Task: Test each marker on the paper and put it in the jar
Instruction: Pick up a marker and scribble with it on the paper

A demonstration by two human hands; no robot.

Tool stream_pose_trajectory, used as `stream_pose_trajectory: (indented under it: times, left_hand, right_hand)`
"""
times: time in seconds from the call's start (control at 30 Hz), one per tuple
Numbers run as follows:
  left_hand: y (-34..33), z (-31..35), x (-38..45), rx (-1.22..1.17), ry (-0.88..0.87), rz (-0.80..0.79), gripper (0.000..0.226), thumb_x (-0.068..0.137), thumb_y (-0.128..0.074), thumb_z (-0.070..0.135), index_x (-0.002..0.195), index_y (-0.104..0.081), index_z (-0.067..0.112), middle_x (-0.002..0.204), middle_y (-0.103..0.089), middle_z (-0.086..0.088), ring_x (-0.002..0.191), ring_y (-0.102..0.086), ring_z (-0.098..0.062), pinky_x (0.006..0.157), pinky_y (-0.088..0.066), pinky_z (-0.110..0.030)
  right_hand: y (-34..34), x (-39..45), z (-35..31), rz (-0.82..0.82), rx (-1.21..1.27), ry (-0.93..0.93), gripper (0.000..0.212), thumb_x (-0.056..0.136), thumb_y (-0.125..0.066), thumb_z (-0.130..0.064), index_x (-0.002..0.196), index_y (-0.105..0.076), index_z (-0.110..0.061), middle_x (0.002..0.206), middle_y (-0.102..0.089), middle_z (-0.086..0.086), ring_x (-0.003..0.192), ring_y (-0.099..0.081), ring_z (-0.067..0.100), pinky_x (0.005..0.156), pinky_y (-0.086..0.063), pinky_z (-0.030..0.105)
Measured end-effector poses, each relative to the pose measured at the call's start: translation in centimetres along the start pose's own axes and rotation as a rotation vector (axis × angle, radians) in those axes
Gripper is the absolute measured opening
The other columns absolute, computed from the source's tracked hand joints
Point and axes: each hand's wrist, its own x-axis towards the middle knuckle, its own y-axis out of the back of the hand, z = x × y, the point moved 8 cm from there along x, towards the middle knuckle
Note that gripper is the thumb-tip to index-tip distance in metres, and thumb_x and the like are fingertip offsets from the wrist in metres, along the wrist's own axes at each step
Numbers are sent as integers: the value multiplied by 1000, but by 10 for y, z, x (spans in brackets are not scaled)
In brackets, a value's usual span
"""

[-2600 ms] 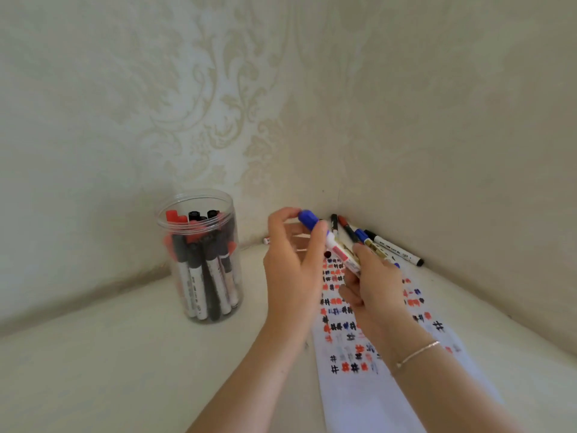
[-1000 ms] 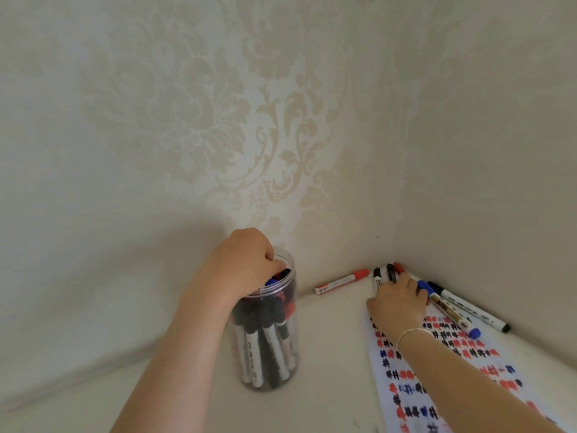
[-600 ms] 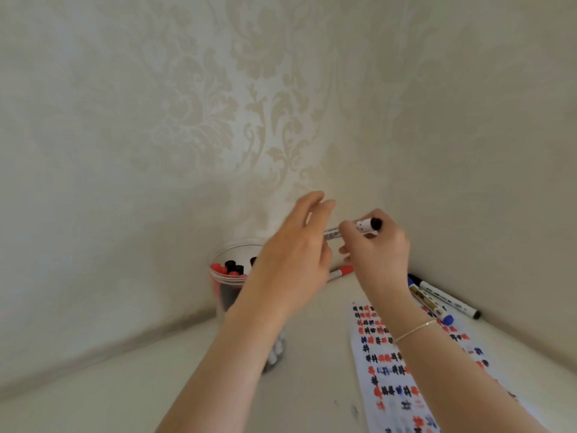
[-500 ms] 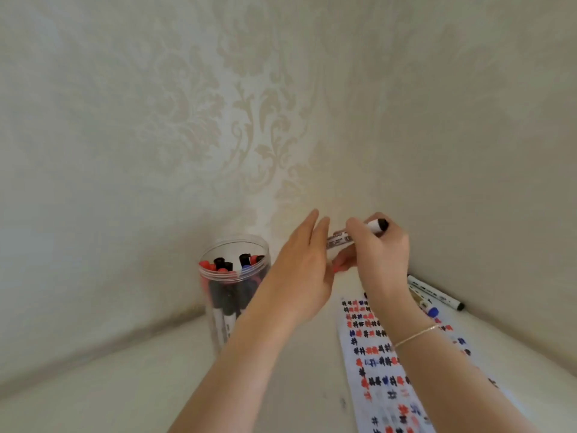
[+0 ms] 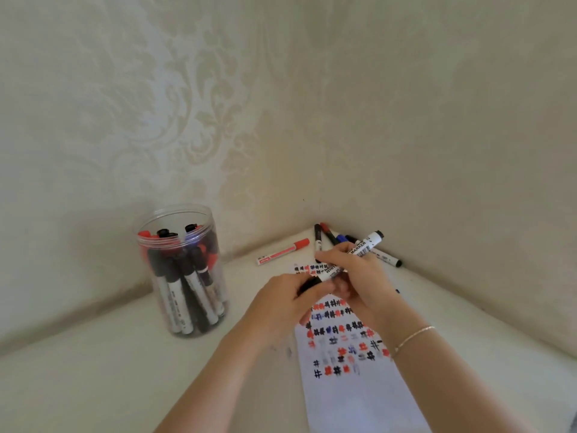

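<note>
Both hands met over the far end of the paper [image 5: 352,389], clamped on one black marker [image 5: 359,249]. The left hand [image 5: 281,303] pinched its black cap end, while the right hand [image 5: 362,276] gripped the white barrel, whose other end stuck out toward the far right. Rows of red, black and blue hash marks covered the sheet. Beyond the hands, a red marker [image 5: 282,252] lay on the surface, with several more markers [image 5: 331,235] in the corner. The clear jar [image 5: 184,270], holding many markers, stood well to the left.
</note>
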Motion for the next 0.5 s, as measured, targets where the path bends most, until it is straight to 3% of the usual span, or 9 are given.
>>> stream_pose_trajectory:
  times: [0.13,0.23,0.3,0.37,0.43,0.5]
  left_hand:
    - [-14,6,0,-25,-32,-57,42,87,-50,59,90,-71,23,83,-72,-4,75,-66,-19,72,-52,-34]
    - [-21,16,-3,-77,-30,-119,29,95,-51,41,95,-72,22,75,-70,12,68,-63,-3,67,-46,-15]
    - [-24,22,-5,-163,-37,-146,26,97,-48,37,93,-72,26,79,-72,17,77,-66,3,79,-46,-12]
    - [-22,31,-9,-202,-61,-148,27,98,-46,36,92,-70,26,73,-71,18,71,-63,9,78,-42,-9]
    - [-18,32,-14,-282,-87,-134,37,96,-45,44,96,-72,18,66,-67,9,68,-62,2,78,-44,-13]
    - [-13,26,-20,-410,-104,-113,37,94,-43,52,100,-74,30,91,-64,-7,98,-68,-14,98,-46,-22]
  right_hand:
    - [-4,-11,14,-170,-70,-135,29,77,-75,-4,65,-49,-11,54,-43,3,39,-34,9,35,-33,17]
    - [-1,-13,15,-173,-91,-138,31,80,-70,-1,59,-49,-9,49,-42,3,37,-34,10,36,-32,18]
    - [-2,-15,11,-186,-110,-124,34,81,-64,0,55,-46,-9,44,-37,4,36,-30,13,37,-30,21]
    - [-3,-18,5,-204,-71,-136,36,82,-59,3,52,-43,-10,41,-35,1,34,-30,11,36,-30,20]
    - [12,-14,-6,-147,146,-148,39,80,-54,7,48,-40,-12,39,-32,-2,30,-27,7,32,-24,15]
    - [41,-7,-22,-20,328,-95,41,79,-52,7,46,-37,-14,38,-29,-5,27,-23,3,29,-17,14]
